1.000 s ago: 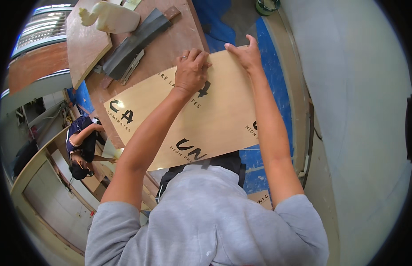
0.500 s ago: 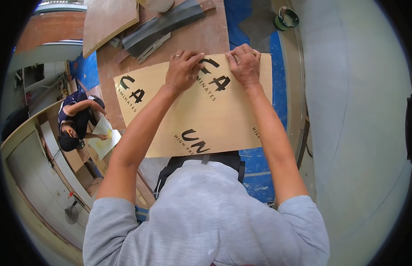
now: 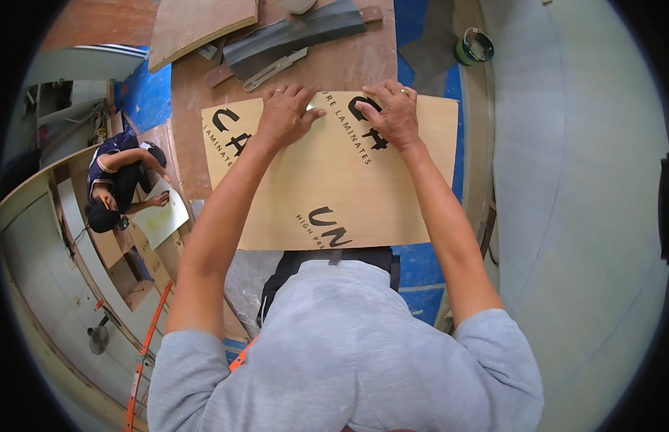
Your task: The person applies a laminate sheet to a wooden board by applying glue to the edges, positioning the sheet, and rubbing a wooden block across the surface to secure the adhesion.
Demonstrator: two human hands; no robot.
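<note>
Laminate sheet [image 3: 334, 180]: tan, rectangular, printed with large black lettering; lies flat on the brown desk [image 3: 205, 108], its near edge reaching toward the person's chest and its right part over blue covering [image 3: 421, 266].

Left hand [image 3: 285, 114]: palm down, fingers spread, pressing flat on the sheet near its far edge; a ring on one finger. Not gripping.

Right hand [image 3: 392, 111]: palm down, fingers loosely curled, resting on the sheet's far edge just right of the left hand; a ring on one finger. Not gripping.

Grey metal strips [image 3: 291, 36]: lie on the desk beyond the sheet, apart from both hands.

Plywood board [image 3: 198, 21]: far left corner of the desk.

Green tape roll [image 3: 473, 49]: far right, well apart from the sheet.

Second person [image 3: 118, 180]: lower level at left, bent over a pale panel [image 3: 162, 216].
</note>
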